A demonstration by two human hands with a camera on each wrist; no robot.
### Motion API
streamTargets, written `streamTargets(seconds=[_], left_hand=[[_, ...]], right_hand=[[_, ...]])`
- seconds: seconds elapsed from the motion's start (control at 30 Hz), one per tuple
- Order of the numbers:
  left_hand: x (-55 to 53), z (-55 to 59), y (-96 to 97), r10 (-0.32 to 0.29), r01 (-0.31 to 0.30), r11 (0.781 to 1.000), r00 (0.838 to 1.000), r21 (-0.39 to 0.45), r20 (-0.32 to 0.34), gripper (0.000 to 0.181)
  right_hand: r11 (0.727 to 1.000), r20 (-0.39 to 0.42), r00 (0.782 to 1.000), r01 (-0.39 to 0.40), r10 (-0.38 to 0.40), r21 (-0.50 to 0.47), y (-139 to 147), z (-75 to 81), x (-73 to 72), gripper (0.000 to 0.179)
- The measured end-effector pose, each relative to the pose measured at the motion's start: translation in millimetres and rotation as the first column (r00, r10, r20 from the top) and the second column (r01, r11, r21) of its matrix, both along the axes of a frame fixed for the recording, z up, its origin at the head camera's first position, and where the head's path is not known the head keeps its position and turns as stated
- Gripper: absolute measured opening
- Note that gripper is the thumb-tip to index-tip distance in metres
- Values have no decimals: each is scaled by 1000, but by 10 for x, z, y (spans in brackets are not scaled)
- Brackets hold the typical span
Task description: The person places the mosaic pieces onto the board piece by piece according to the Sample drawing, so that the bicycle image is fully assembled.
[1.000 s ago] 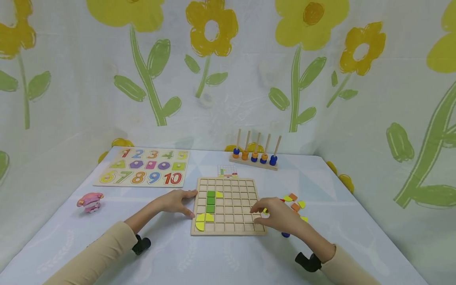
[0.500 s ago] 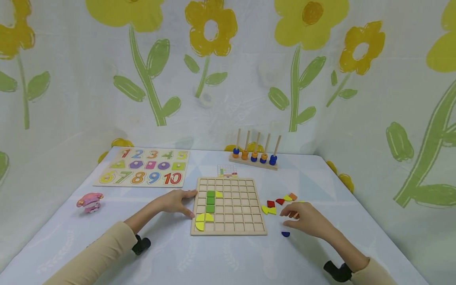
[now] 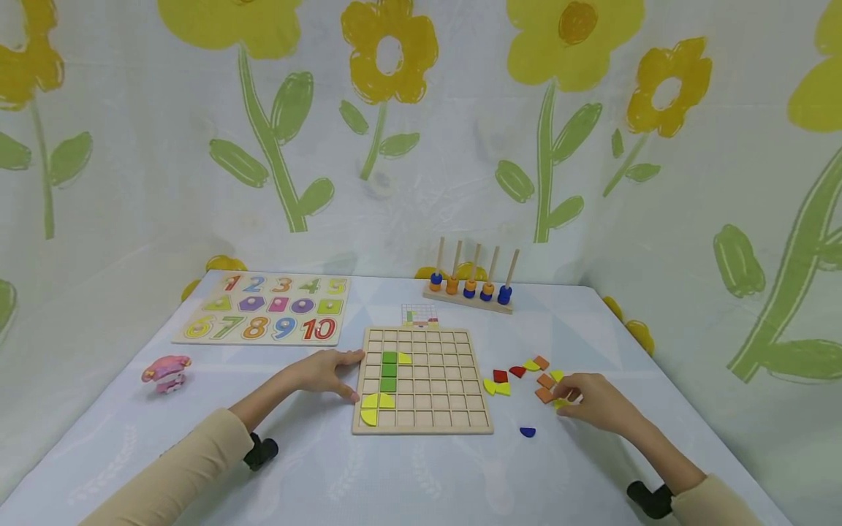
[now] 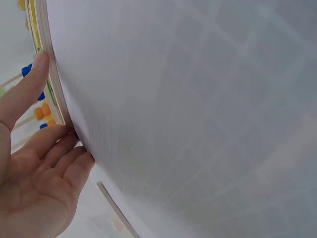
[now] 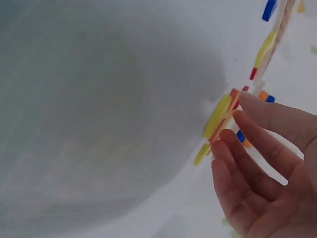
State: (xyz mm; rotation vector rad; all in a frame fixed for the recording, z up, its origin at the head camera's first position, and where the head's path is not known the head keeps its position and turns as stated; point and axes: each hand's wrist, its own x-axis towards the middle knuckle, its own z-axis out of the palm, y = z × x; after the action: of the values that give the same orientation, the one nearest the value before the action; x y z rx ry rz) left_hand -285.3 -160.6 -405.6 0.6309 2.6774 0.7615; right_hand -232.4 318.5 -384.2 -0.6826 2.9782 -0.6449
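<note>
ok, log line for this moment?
left hand: touches board, left edge; right hand: at loose yellow piece; green pieces: in board cells; blue piece: loose on table

Head view looks forward-down over the board (image 3: 439,419); closer wrist views flank it, the left sharing its edge.

Readable on number board (image 3: 266,311), far left in scene: numerals 1 (image 3: 232,283), 2 (image 3: 257,283), 3 (image 3: 284,285), 4 (image 3: 310,286), 5 (image 3: 338,286) along far row; 6 (image 3: 198,326), 7 (image 3: 227,326), 8 (image 3: 255,327), 9 (image 3: 284,328), 10 (image 3: 319,329) along near row, in order from left to right.
</note>
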Motion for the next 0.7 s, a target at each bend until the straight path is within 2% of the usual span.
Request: streamTargets(seconds=[0.27, 0.7], left_hand=[[12, 7, -2, -13, 13, 1000, 1000, -7, -19, 89], [35, 54, 8, -13, 13, 1000, 1000, -15, -24, 89]], right_hand=[[998, 55, 997, 54, -52, -27, 50, -54, -39, 15], [999, 53, 998, 24, -23, -25, 38, -67, -59, 17]])
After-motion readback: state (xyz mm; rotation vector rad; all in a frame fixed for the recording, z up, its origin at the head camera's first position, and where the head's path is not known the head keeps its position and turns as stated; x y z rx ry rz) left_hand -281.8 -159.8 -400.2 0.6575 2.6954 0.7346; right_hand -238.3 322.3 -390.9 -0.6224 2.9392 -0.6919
